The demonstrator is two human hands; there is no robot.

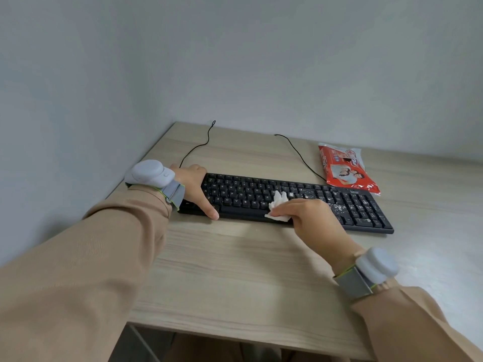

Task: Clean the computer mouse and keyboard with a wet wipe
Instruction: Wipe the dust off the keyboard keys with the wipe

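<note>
— Keyboard [243,197] first: where?
— Black, lying flat across the middle of the table [235,257], long side toward the person. Speckled with white bits over the right half and the number pad; looks cleaner on the left.
— And the wet wipe [278,209]?
— Crumpled and white, pressed onto the keys at the right end of the space bar, near the front edge.
— Held how?
— Gripped by the right hand [311,218], fingers curled down over it, one corner sticking up past the fingertips.
— Left hand [194,188]?
— Clasped on the keyboard's left end: thumb stretched down to the front edge, fingers hooked over the far corner.
— Wrists?
— Grey strap with a pale round device [150,172] on each, over tan sleeves [91,257].
— Further out?
— Red and white pack of wipes [345,165] lying flat behind the keyboard's right end, just beside it. Two thin black cables [198,147] running back across the table toward the pale wall [261,61].
</note>
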